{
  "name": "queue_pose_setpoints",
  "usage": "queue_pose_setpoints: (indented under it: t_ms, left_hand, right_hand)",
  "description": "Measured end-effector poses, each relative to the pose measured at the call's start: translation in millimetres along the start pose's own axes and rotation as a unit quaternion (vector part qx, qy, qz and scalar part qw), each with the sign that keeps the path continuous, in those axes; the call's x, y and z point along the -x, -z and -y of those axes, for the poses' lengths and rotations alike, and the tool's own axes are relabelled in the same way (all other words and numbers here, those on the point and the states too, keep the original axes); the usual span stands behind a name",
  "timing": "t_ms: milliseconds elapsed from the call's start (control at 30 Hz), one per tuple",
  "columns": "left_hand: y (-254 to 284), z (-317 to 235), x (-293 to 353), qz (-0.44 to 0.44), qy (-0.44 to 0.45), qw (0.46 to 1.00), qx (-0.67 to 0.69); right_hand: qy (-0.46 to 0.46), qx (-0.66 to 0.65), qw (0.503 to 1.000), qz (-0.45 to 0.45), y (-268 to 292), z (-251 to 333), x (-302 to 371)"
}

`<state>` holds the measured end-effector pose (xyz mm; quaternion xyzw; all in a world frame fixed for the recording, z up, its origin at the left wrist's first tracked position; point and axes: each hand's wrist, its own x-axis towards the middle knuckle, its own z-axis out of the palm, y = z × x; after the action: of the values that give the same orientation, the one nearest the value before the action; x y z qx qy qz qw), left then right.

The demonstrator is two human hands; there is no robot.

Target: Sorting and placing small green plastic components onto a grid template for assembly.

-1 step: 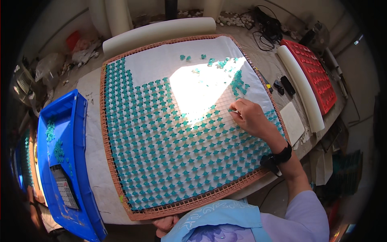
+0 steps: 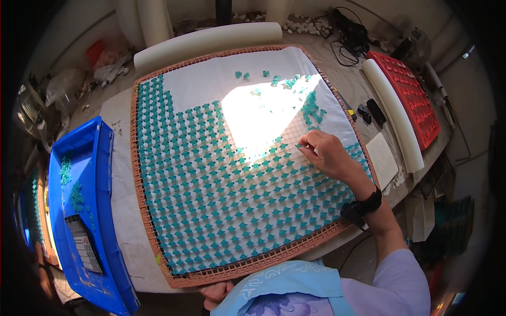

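Right hand [image 2: 327,155]: fingers curled toward the thumb, low over the white sheet [image 2: 197,84]; cannot tell whether the tips are clamped on a piece.
Left hand [image 2: 215,291]: partly hidden at the brown grid frame's [image 2: 253,267] near edge; cannot tell its grip.
Teal pieces [image 2: 290,164]: in rows across the sheet, others loosely clustered beyond the right hand.
Blue bin [image 2: 104,168]: left of the frame.

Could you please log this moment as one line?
right hand: pinched over white sheet, contents unclear; left hand: near brown frame, partly hidden; teal pieces: mostly rows, some loose
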<state>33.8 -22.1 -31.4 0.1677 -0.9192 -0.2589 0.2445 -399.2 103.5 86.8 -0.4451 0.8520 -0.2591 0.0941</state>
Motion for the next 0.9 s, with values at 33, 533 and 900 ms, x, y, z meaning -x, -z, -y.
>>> queue_pose_setpoints:
  t_ms: [33,533,900]
  left_hand:
    - [0.0,-0.5,-0.2,0.000,0.001,1.000,0.000]
    - [0.6,-6.5,-22.2,-0.046,-0.072,0.996,0.008]
    - [-1.7,-0.8,-3.5,-0.008,-0.017,1.000,-0.020]
  right_hand:
    - [0.000,0.000,1.000,0.001,-2.4,-3.7,0.4]
    - [0.071,0.058,0.996,-0.003,1.7,-16.7,6.3]
    - [0.110,0.006,0.994,0.006,-6.5,-11.3,10.4]
